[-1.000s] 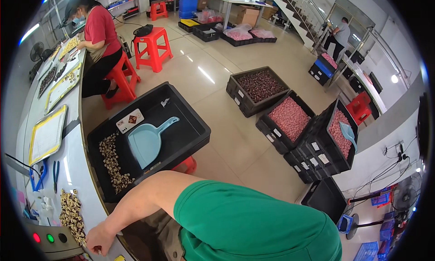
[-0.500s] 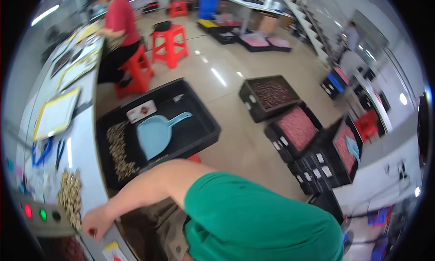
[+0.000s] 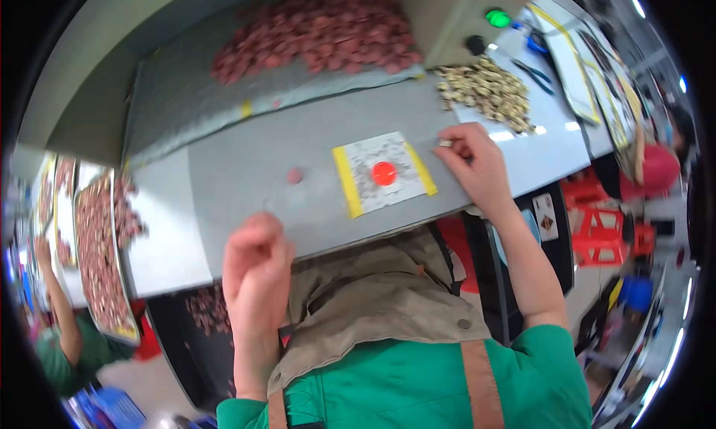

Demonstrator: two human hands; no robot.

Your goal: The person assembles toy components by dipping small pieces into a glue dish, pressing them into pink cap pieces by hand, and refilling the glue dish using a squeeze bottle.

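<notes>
My right hand [image 3: 477,164] is closed in a pinch on a small pale brass-coloured piece [image 3: 445,143], just right of a white sheet [image 3: 365,194] edged with yellow tape. A bright red glowing round spot [image 3: 384,173] shows at the middle of that sheet. Left of the sheet appears a small pink disc [image 3: 294,175] over the grey worktop [image 3: 224,205]. My left hand [image 3: 257,269], somewhat blurred, hovers at the table's front edge with its fingers curled in; what they hold, if anything, is hidden. Beyond the right hand lies a heap of brass-coloured pieces [image 3: 485,93].
A pile of reddish discs [image 3: 321,38] rests on a grey cloth-covered ledge [image 3: 179,108] behind the worktop. Pliers [image 3: 533,75] lie at the far right. A tray of reddish pieces [image 3: 104,250] stands left, near a co-worker's arm [image 3: 60,302]. Black bins [image 3: 194,354] sit below.
The view has swung from the right-hand side to the worktop in front. My right hand has gone from beside the brass-coloured heap to beside the taped sheet; my left hand has come into view.
</notes>
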